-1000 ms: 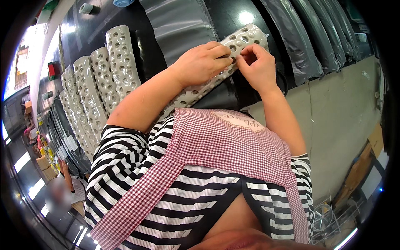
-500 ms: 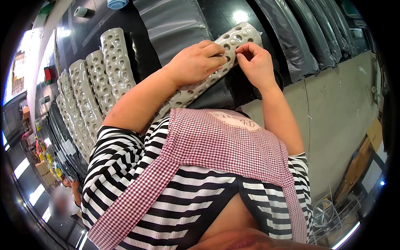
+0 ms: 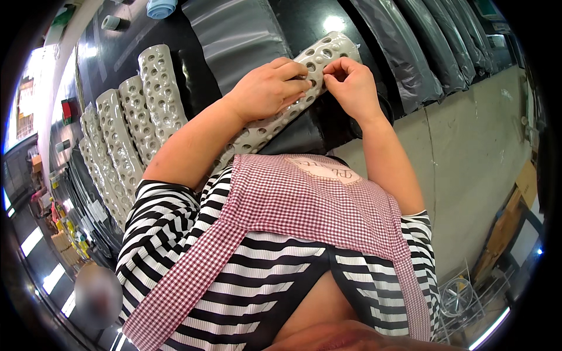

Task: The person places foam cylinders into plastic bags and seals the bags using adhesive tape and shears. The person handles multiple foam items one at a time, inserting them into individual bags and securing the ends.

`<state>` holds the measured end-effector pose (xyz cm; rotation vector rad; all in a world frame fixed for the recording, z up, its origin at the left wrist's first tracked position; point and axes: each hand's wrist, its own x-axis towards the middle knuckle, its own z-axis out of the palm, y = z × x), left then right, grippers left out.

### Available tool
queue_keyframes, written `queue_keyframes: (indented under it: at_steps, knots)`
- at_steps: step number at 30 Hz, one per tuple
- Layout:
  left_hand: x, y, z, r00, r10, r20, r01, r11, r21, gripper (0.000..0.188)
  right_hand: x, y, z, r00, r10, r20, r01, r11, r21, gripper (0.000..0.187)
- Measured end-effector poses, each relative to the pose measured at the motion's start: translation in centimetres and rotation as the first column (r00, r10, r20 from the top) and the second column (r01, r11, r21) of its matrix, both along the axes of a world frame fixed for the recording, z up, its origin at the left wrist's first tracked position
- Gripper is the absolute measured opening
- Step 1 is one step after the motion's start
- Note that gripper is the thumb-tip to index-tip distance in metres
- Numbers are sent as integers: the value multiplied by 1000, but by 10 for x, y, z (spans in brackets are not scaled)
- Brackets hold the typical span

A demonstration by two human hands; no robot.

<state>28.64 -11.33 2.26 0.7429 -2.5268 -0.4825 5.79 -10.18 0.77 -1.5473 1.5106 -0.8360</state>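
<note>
A beige rolled mat (image 3: 328,51) with round holes and raised dots lies slantwise before me in shiny clear wrap, its near end against my apron. Over its upper side rests my left hand (image 3: 270,89), fingers bent and pressed onto the surface, thumb hidden. At the mat's right edge, near the far end, my right hand (image 3: 353,86) has thumb and forefinger pinched together; what lies between them is too small to make out. Several similar wrapped rolls (image 3: 163,88) lie side by side to the left.
On the black table, a grey sheet (image 3: 237,38) lies beyond my left hand. Several grey plastic-wrapped bundles (image 3: 404,55) lie to the right. A light blue roll (image 3: 161,8) and a small pale roll (image 3: 111,23) sit at the far left. Another person (image 3: 98,295) is at lower left.
My view has shifted slightly, so the table's contents sit a little differently. Both hands keep nearly the same place on the rolled mat, with the right thumb and forefinger still together.
</note>
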Motion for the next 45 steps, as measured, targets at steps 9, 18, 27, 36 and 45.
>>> queue_keyframes:
  at_steps: [9, 18, 27, 36, 45]
  knots:
    - [1, -2, 4, 999, -16, 34, 15, 1000, 7, 29, -7, 0, -10, 981, -29, 194, 21, 999, 45, 10]
    - [-4, -19, 9, 993, -97, 69, 97, 995, 4, 36, 0, 6, -8, 981, -62, 186, 74, 996, -55, 13]
    - [0, -16, 8, 997, -72, -20, 72, 997, 30, 34, 8, 4, -7, 992, -72, 101, 80, 993, -85, 19]
    - [-5, 29, 40, 875, 401, 270, -459, 865, 203, 105, -23, 31, -23, 766, -231, 600, 227, 970, 83, 17]
    - [-5, 33, 41, 868, 299, 397, -484, 687, 542, 114, -86, 110, -34, 718, -395, 573, 395, 909, 131, 17]
